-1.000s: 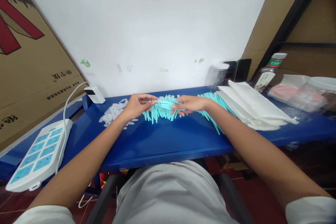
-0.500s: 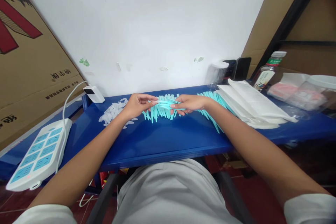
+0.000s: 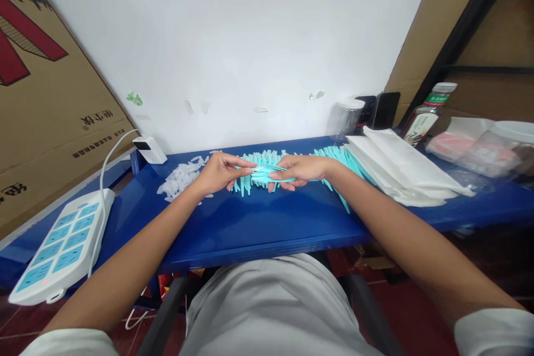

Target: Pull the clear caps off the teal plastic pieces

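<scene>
My right hand (image 3: 294,171) is closed around a small bunch of slim teal plastic sticks (image 3: 267,176), whose ends point left. The thumb and fingers of my left hand (image 3: 227,169) pinch the tip of one of these sticks. A pale bit shows at that tip, but the fingers hide most of it. Behind and below both hands lies a row of more teal sticks (image 3: 246,186). A pile of small translucent plastic pieces (image 3: 181,179) is left of my left hand. Further teal sticks (image 3: 337,157) lie beyond my right wrist.
On the blue table (image 3: 250,228), white paper-like bags (image 3: 400,164) lie at the right. Behind them stand a clear jar (image 3: 349,115), a bottle (image 3: 428,114) and pink packets (image 3: 471,150). At left are a white device (image 3: 150,148) with a cable and a power strip (image 3: 67,245).
My left hand has moved slightly right and down, its fingertips further over the sticks' ends. The pale piece seen between its fingers before is now mostly covered. My right hand keeps its bunch.
</scene>
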The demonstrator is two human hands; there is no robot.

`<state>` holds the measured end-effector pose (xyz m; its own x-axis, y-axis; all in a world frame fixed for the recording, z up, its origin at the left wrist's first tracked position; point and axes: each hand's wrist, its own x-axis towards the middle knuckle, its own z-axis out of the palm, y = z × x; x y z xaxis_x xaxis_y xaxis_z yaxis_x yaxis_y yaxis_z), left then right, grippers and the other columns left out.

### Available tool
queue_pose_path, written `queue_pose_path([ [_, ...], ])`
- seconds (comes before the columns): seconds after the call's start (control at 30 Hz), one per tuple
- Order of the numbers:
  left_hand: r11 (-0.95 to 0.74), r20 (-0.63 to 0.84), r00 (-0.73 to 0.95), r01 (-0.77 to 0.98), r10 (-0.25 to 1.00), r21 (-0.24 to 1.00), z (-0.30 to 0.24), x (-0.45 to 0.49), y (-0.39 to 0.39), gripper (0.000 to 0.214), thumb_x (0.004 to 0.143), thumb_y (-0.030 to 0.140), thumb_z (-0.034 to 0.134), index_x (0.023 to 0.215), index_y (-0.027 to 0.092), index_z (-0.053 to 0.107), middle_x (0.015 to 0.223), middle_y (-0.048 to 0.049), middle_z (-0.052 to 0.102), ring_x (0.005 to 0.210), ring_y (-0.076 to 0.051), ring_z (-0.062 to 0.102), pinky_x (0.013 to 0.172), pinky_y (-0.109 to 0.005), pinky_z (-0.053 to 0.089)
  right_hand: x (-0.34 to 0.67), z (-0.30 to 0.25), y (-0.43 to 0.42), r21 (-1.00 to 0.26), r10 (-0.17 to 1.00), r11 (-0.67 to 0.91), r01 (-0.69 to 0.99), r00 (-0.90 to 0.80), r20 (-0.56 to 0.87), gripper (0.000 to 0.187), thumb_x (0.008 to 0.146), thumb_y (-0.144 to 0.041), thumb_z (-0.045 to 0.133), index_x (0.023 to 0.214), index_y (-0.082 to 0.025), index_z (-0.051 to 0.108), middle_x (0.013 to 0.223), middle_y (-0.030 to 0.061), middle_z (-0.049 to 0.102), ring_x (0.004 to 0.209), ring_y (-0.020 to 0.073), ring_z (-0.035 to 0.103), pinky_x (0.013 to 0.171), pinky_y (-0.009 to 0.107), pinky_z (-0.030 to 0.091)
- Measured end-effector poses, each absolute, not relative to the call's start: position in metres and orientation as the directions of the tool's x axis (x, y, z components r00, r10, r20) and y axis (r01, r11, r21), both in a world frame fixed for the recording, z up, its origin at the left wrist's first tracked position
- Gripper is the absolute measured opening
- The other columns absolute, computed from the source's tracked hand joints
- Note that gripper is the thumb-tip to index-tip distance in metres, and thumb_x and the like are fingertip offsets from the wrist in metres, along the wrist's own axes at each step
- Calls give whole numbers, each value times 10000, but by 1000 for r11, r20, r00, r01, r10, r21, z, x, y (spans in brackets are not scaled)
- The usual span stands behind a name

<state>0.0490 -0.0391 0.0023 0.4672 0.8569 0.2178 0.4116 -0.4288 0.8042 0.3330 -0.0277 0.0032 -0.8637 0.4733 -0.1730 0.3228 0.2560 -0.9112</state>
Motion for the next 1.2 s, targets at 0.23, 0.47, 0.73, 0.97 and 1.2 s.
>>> queue_pose_path([
  [0.23, -426, 138, 590, 384, 796, 819, 7, 45, -37, 570, 938, 577, 668, 1293, 141, 760, 393, 39, 507, 365, -106, 469, 493, -240, 388, 334, 4, -26, -905, 506, 268, 329, -848, -159, 598, 970, -633, 600, 1142, -84, 762, 652, -15, 543, 482, 61, 356, 423, 206, 273],
  [0.47, -358, 61, 595, 396, 801, 846, 3, 44, -37, 612, 922, 602, 676, 1334, 154, 733, 402, 51, 500, 331, -89, 418, 438, -220, 308, 330, 3, -28, -918, 460, 248, 308, -872, -168, 607, 973, -636, 591, 1151, -82, 761, 642, -18, 545, 472, 62, 349, 411, 211, 260],
  [0.73, -378, 97, 552, 422, 828, 824, 10, 49, -39, 665, 921, 610, 656, 1402, 150, 670, 595, -19, 690, 365, -106, 503, 461, -242, 415, 331, 2, -27, -905, 506, 270, 329, -848, -157, 596, 969, -635, 599, 1143, -88, 758, 654, -14, 546, 484, 66, 366, 423, 211, 272],
  [0.97, -449, 338, 348, 845, 874, 290, 30, -13, -7, 448, 835, 611, 706, 873, 179, 819, 779, -89, 736, 651, -193, 621, 555, -266, 411, 336, 8, -25, -888, 655, 265, 377, -746, -121, 541, 998, -592, 570, 811, -104, 709, 773, 89, 681, 495, 61, 324, 444, 231, 282],
  [1.2, -397, -264, 489, 855, 831, 333, 40, -41, -6, 484, 687, 635, 805, 963, 237, 821, 703, -21, 655, 647, -189, 609, 590, -262, 434, 333, 12, -26, -886, 708, 209, 413, -689, -154, 374, 1061, -412, 473, 841, -144, 616, 620, 51, 633, 440, 80, 337, 415, 229, 273],
])
